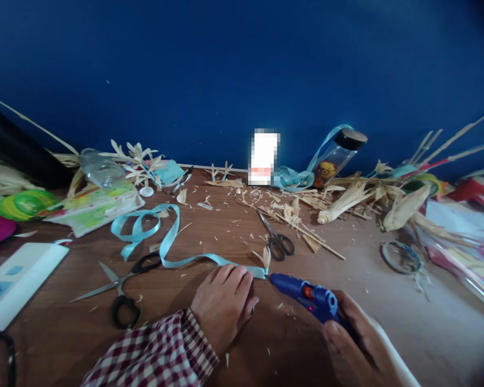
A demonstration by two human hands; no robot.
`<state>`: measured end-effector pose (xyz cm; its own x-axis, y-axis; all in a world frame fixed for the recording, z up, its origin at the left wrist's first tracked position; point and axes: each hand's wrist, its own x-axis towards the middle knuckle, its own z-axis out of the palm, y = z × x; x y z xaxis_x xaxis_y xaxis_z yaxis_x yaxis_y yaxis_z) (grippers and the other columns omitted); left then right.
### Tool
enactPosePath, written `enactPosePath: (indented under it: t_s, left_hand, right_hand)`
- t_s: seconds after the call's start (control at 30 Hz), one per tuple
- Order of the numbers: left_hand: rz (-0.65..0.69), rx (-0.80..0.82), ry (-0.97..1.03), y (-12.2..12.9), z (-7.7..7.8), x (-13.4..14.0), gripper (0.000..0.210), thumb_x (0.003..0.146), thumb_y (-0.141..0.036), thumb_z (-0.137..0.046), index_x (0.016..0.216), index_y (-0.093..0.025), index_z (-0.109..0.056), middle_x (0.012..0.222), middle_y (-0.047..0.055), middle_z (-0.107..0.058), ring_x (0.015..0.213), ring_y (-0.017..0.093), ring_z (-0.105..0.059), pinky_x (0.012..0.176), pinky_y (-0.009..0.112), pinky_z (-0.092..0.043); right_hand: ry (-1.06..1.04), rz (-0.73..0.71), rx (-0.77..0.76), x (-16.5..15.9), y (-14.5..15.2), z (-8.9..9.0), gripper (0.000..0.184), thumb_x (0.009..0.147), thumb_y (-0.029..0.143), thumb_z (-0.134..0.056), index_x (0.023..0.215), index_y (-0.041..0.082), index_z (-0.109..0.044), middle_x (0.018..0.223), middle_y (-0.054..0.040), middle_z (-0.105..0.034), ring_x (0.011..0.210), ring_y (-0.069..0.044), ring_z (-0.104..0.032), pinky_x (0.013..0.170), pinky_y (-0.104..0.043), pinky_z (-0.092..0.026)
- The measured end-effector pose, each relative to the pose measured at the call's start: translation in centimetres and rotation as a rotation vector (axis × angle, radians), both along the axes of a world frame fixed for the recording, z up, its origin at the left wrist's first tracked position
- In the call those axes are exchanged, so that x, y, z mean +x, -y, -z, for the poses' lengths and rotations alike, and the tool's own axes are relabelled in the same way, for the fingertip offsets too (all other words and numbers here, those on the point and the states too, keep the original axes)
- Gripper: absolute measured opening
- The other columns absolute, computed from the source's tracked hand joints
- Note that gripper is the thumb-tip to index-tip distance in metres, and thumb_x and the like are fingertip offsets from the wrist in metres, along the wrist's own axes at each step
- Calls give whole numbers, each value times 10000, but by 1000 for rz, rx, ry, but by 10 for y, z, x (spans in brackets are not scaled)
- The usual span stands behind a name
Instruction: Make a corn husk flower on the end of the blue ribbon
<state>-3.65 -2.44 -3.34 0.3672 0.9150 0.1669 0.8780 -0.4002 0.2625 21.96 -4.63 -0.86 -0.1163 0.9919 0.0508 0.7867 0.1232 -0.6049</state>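
Observation:
A long light-blue ribbon (pixel 201 259) curls across the wooden table. My left hand (pixel 225 303) rests on the tabletop, its bent fingers pinning the ribbon near one end. At that end stands a small flower of pale dried husk (pixel 263 259), against the ribbon. In my right hand (pixel 355 341) is a blue hot glue gun (pixel 302 293) with a small red light on its side. Its nozzle points left and reaches the ribbon's end by the flower's base; whether they touch I cannot tell.
Open black-handled scissors (pixel 119 285) lie left of my hands, smaller scissors (pixel 277 239) beyond the flower. A black-capped jar (pixel 334 158) leans among dried husks (pixel 347 201) at the back right. A white power strip (pixel 20 282) is at left. A lit, blurred-out screen (pixel 264 156) stands against the blue wall.

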Motion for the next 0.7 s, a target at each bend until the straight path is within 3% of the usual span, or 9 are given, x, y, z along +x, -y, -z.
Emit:
enactPosePath:
  t_s: [0.13, 0.27, 0.5, 0.7]
  left_hand:
    - [6, -15, 1, 0, -3, 0, 272, 860, -284, -491, 1097, -167, -555, 1096, 74, -600, 1016, 257, -500, 861, 436, -438]
    - [-2, -24, -3, 0, -6, 0, 272, 858, -292, -500, 1101, -179, -547, 1097, 72, -599, 1013, 257, -508, 854, 428, -441]
    - [1, -36, -5, 0, -4, 1, 282, 866, -291, -484, 1111, -169, -551, 1113, 69, -599, 1027, 262, -502, 854, 434, -438]
    - [-2, -29, -6, 1, -3, 0, 283, 861, -284, -491, 1115, -174, -553, 1114, 67, -602, 1026, 257, -504, 850, 424, -440]
  right_hand:
    - [-48, -36, -47, -8, -3, -7, 303, 849, 422, -474, 1044, 214, -575, 900, -73, -697, 782, -219, -656, 666, -294, -532]
    - [-63, -60, -107, -8, -4, -7, 299, 851, 409, -476, 1057, 209, -559, 904, -60, -690, 788, -210, -646, 707, -311, -524]
    - [-3, 55, 1, 6, 5, 1, 389, 823, 429, -507, 1136, 201, -543, 989, -75, -687, 898, -243, -641, 757, -321, -521]
    - [-32, -48, -42, -2, 2, -3, 349, 843, 423, -489, 1088, 189, -573, 907, -82, -692, 793, -213, -646, 703, -299, -533]
